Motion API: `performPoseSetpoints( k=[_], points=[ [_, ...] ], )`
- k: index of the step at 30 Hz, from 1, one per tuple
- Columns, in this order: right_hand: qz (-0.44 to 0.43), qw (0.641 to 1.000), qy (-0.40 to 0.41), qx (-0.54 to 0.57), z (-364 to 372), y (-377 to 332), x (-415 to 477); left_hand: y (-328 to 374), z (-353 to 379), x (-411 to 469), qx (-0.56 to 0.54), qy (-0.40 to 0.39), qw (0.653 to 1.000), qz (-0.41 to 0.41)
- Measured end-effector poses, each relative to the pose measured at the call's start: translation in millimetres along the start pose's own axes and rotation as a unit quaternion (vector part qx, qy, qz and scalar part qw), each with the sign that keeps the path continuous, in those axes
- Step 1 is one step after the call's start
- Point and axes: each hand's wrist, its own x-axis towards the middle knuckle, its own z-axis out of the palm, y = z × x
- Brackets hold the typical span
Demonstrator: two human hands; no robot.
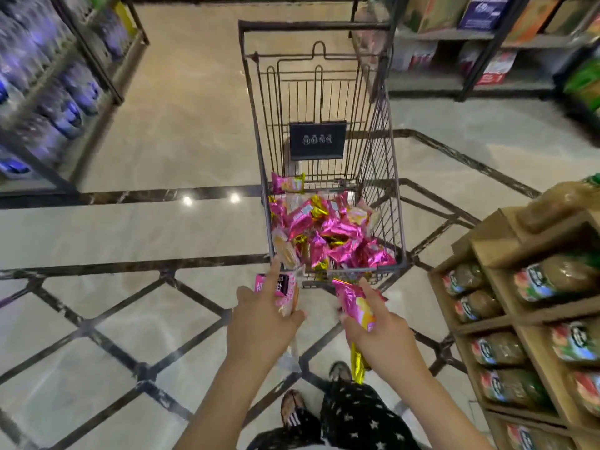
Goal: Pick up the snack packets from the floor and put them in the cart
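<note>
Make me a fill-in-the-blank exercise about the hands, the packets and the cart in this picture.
1. The right hand grips a packet coloured mostly ____.
2. The pile of packets lies inside the wire ____.
3. The packet with the dark label is held by the ____ hand.
4. The wooden rack of bottles stands on the person's ____ side.
Missing words: pink; cart; left; right.

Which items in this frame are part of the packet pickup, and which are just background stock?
Job: left hand holding a pink-and-black packet; right hand holding a pink-and-yellow packet; wire cart; packet pile inside it.
Background: blue-labelled bottles on left shelving; green-labelled bottles in wooden rack; cartons on far shelf.
</note>
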Motion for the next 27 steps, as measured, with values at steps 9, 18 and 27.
performPoseSetpoints(
  k=[9,18,27],
  points=[
    [0.04,0.999,0.004,0.028,-27.9,-17.7,127.8,36.7,-7.2,111.3,0.019,-0.013,1.0,0.001],
    [0.082,0.996,0.0,0.024,-58.2,-29.2,254.8,97.6,-20.9,224.4,0.065,-0.038,0.997,0.022],
    [0.266,0.955,0.118,0.059,-48.1,15.0,292.3,129.0,-0.3,299.5,0.135,-0.126,0.972,0.148]
  ],
)
